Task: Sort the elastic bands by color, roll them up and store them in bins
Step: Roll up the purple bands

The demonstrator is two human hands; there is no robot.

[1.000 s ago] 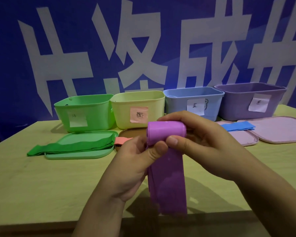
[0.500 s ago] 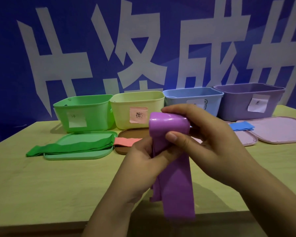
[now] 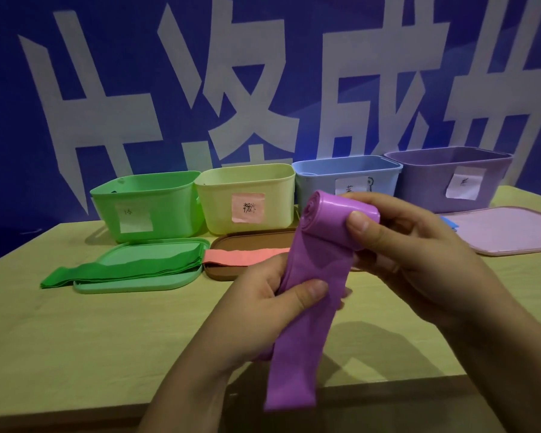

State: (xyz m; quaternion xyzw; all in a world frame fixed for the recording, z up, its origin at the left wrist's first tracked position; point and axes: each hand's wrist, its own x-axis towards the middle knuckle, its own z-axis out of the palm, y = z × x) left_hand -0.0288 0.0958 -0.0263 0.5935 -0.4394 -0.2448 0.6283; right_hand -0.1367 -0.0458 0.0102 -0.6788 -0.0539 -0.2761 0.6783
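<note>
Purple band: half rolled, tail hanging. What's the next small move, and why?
Probably keep rolling: the right hand turns the roll at the top of the purple band while the left hand feeds the tail up. A long stretch still hangs loose, so it isn't ready for the purple bin.

Counts on table:
4 open plastic bins [image 3: 150,204], 3 flat lids [image 3: 144,270] visible, 4 elastic band colours [image 3: 310,292], 2 hands [image 3: 263,304].
</note>
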